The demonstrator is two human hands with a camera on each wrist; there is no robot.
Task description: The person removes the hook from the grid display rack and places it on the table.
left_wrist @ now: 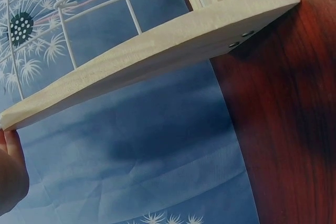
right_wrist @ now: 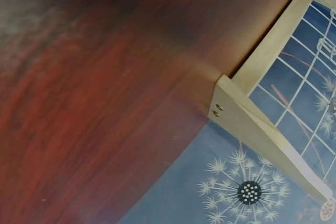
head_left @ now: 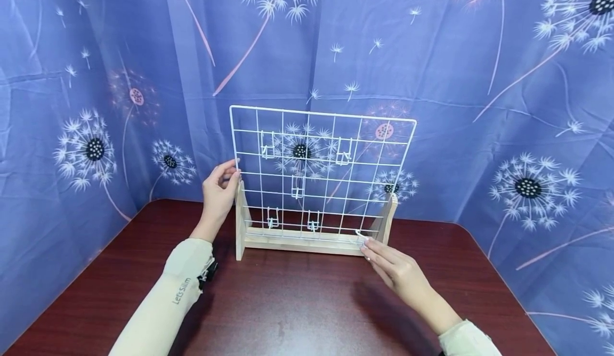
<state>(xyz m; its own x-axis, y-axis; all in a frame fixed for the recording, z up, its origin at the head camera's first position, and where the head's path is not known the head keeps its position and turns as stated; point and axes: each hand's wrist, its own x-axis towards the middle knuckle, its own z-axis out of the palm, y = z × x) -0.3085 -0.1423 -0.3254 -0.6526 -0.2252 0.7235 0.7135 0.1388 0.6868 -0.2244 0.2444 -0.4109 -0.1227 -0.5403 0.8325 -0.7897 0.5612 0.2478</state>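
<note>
A white wire grid panel [head_left: 321, 114] stands upright in a pale wooden stand [head_left: 302, 243]. My left hand [head_left: 218, 196] pinches the panel's left edge wire, just above the stand's left side board [left_wrist: 157, 40]. In the left wrist view, part of the left hand [left_wrist: 11, 177] shows at the board's top end. Low at the panel's right, my right hand [head_left: 400, 273] holds a small white wire hook [head_left: 360, 233] between thumb and fingers, close against the grid. The fingers cover much of that hook. The right wrist view misses the hand and shows the right side board [right_wrist: 268, 135].
Several white wire hooks hang on the grid, including one at upper left [head_left: 267, 151], one at upper right [head_left: 343, 156] and one near the middle [head_left: 298, 188]. A dark red wooden table [head_left: 297, 302] bears the stand. Blue dandelion-print cloth [head_left: 455, 95] surrounds its back and sides.
</note>
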